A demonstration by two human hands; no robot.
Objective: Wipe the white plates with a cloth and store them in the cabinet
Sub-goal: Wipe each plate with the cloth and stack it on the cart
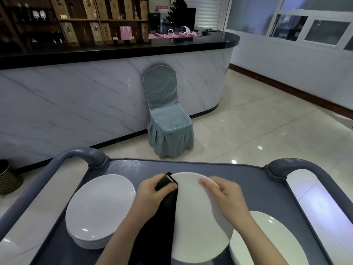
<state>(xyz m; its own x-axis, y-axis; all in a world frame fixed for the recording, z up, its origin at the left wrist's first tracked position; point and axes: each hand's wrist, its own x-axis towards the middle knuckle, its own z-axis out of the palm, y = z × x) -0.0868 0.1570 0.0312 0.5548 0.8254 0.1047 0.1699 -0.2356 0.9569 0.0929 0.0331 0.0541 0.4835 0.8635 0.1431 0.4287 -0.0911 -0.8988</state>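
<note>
1. Head view, counts: you have one white plate [198, 222] in hand. One stack of plates [99, 203] sits on the left of the cart's surface [248, 180], and a second pile of plates [267, 240] lies at its near right corner. The rims do not let you count either pile.
2. There is one black cloth [164, 211]. There are two curved grey handles, the left cart handle [82, 153] and the right cart handle [290, 165], both at the far edge.
3. The white plate is between the two piles, tilted with its broad face toward you. Its lower right edge overlaps the second pile in the view.
4. Your left hand [152, 192] has its grip closed on the black cloth. The fingers curl over the cloth's top end and hold it against the plate's left rim. The rest of the cloth hangs down along the plate's left side, beside your forearm.
5. Your right hand [227, 196] has a narrow grip on the plate's upper right rim. The thumb lies flat on the face and the other fingers are hidden behind the plate. Both forearms reach in from the bottom edge and angle toward each other.
6. Beyond the cart, one chair [166, 115] in a blue-green cover stands against the marble-fronted bar counter [76, 104].
7. Shelves [99, 20] of bottles and boxes stand behind the counter. One woven basket [7, 178] sits on the tiled floor [257, 131] at the left edge.
</note>
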